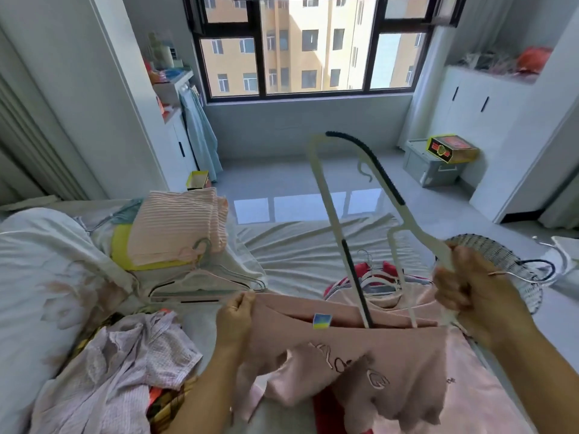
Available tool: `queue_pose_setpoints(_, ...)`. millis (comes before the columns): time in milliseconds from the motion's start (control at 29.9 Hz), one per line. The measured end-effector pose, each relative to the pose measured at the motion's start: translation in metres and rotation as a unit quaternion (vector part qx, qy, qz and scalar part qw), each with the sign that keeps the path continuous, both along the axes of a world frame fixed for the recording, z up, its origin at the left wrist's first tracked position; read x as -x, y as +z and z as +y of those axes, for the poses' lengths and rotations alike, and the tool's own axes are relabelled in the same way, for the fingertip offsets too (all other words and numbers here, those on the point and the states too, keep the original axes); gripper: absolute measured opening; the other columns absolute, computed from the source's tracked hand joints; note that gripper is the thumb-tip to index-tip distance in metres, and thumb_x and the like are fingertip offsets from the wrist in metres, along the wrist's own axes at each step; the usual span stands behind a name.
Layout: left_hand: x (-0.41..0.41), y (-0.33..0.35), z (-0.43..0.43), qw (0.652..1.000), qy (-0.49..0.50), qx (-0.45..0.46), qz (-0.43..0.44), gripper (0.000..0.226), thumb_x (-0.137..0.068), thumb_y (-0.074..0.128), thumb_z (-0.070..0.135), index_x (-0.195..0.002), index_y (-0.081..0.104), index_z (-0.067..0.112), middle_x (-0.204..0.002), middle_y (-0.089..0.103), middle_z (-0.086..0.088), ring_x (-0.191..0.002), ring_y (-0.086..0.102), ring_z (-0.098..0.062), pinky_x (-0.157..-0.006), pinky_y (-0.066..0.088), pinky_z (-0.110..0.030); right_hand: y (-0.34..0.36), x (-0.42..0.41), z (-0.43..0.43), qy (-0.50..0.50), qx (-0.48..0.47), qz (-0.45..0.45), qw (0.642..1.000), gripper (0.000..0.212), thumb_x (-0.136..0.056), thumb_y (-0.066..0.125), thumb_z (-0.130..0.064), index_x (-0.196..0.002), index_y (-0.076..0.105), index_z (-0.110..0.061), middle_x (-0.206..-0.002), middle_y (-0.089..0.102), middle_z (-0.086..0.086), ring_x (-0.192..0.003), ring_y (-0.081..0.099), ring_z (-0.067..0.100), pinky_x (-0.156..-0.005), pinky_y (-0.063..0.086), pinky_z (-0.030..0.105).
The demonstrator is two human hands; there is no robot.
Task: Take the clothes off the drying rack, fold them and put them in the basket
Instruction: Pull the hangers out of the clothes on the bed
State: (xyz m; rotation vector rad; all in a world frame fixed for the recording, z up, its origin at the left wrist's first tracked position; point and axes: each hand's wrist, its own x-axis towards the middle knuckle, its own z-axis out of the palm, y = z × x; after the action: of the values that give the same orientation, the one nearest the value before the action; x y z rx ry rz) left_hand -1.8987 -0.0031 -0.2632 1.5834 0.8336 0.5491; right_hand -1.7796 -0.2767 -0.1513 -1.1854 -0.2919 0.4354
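Note:
A dusty pink garment (360, 355) with an outlined embroidery and a small blue-yellow tag hangs in front of me over the bed. My left hand (236, 321) pinches its upper left edge. My right hand (470, 296) grips the hook end of a white hanger (326, 195) with black grip strips, which tilts up and away; its lower arm still runs into the garment's neck opening. A woven basket (501, 261) stands behind my right hand, mostly hidden. More clothes on hangers (379, 283) lie on the bed past the pink garment.
A folded stack of pink striped cloth (178, 227) sits on the bed's far left, with loose hangers (206, 286) in front of it. Crumpled pale clothes (125, 364) lie lower left. White bedding (47, 261) bulges on the left. A grey storage box (432, 164) stands on the floor.

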Motion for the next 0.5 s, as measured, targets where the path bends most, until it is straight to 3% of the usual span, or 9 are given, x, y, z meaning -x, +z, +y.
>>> queue_pose_setpoints(134,-0.007,0.017,-0.038,0.995,-0.098,0.011,-0.025,0.028,-0.096,0.048,0.018,-0.07,0.053,0.01,-0.063,0.046,-0.001,-0.064,0.042,-0.015,-0.062,0.037,-0.03,-0.009,-0.016,0.011,-0.095,-0.056,0.057,0.992,0.019,-0.083,0.054,-0.038,-0.084,0.064,-0.022,-0.047,0.041,-0.008,-0.036,0.025,0.002,-0.038,0.02,0.013)
queue_pose_setpoints(201,-0.014,0.035,-0.057,0.988,-0.149,-0.007,-0.043,0.029,-0.095,0.048,0.014,-0.067,0.048,0.012,-0.057,0.041,0.007,-0.058,0.038,-0.008,-0.06,0.033,-0.024,-0.013,-0.022,0.026,-0.161,-0.108,0.096,0.976,0.019,-0.095,0.043,-0.034,-0.089,0.057,-0.022,-0.048,0.044,-0.008,-0.037,0.024,0.003,-0.039,0.021,0.014)
queue_pose_setpoints(301,-0.014,0.053,-0.068,0.981,-0.187,-0.012,-0.051,0.029,-0.095,0.048,0.012,-0.066,0.047,0.012,-0.05,0.045,0.012,-0.05,0.041,0.0,-0.052,0.036,-0.015,-0.006,-0.034,0.033,-0.221,-0.21,0.153,0.94,0.02,-0.098,0.041,-0.036,-0.085,0.049,-0.022,-0.051,0.041,-0.008,-0.038,0.024,0.003,-0.037,0.022,0.013)
queue_pose_setpoints(401,-0.004,0.065,-0.042,0.989,-0.128,0.023,-0.071,0.025,-0.095,0.048,0.014,-0.072,0.052,0.005,-0.051,0.051,0.009,-0.05,0.047,-0.002,-0.048,0.04,-0.013,0.0,-0.046,0.029,-0.241,-0.209,0.126,0.939,0.024,-0.098,0.042,-0.033,-0.077,0.044,-0.023,-0.051,0.041,-0.008,-0.039,0.025,0.004,-0.037,0.024,0.014)
queue_pose_setpoints(501,0.014,0.074,0.006,0.997,-0.019,0.03,-0.072,0.026,-0.095,0.05,0.019,-0.071,0.058,0.013,-0.052,0.059,0.008,-0.053,0.055,-0.006,-0.054,0.047,-0.019,-0.009,-0.047,0.028,-0.226,-0.139,0.084,0.961,0.022,-0.098,0.045,-0.032,-0.077,0.047,-0.024,-0.05,0.042,-0.009,-0.04,0.025,0.004,-0.038,0.022,0.015)
